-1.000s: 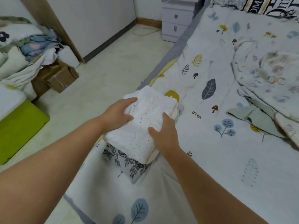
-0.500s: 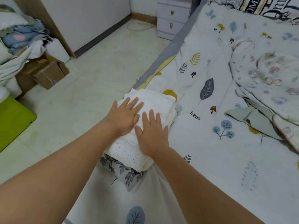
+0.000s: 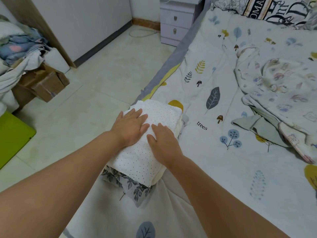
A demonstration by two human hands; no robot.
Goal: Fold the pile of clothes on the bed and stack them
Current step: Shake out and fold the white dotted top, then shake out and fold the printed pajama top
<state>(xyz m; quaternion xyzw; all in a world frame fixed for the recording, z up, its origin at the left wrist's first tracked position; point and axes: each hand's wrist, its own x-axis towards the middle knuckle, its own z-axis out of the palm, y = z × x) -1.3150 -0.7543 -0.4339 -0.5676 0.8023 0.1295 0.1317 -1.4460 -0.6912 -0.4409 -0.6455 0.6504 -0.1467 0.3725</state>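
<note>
The left hand and the right hand, which gripped the dotted white cloth a second before, lay flat and open, pressing it onto the stack at the bed's edge, so that fold looked done

Bare sheet lies open between the folded stack and crumpled quilt.
</note>
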